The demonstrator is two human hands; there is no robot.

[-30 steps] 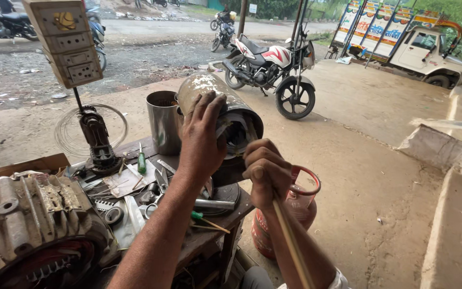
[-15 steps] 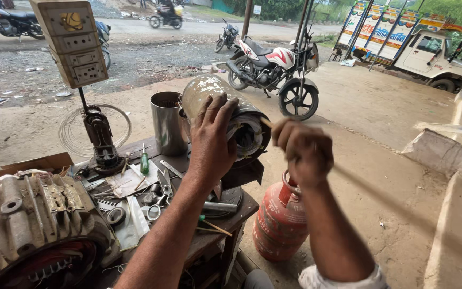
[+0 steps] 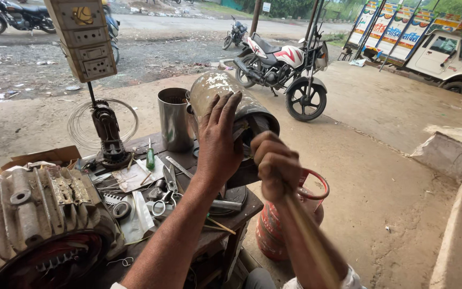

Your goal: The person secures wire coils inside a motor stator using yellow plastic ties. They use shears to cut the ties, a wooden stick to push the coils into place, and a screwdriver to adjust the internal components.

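My left hand (image 3: 217,140) lies flat with spread fingers on a grey metal motor cylinder (image 3: 212,90) that rests tilted on the wooden workbench (image 3: 237,214). My right hand (image 3: 275,165) is closed around a thin wooden stick (image 3: 311,243) at the cylinder's open end (image 3: 260,124). The stick's lower part is blurred and slants down toward me.
A finned motor housing (image 3: 38,214) fills the near left. Scissors (image 3: 166,199), a green screwdriver (image 3: 149,157), a steel cup (image 3: 175,119), a winding stand (image 3: 108,134) and a switchboard (image 3: 84,37) stand on the bench. A red gas cylinder (image 3: 274,235) sits below right. A parked motorcycle (image 3: 284,69) and a truck (image 3: 445,51) stand beyond.
My right hand rose and swung right half a second ago, then came back down to the cylinder's open end with the stick. My left hand stayed on the cylinder.
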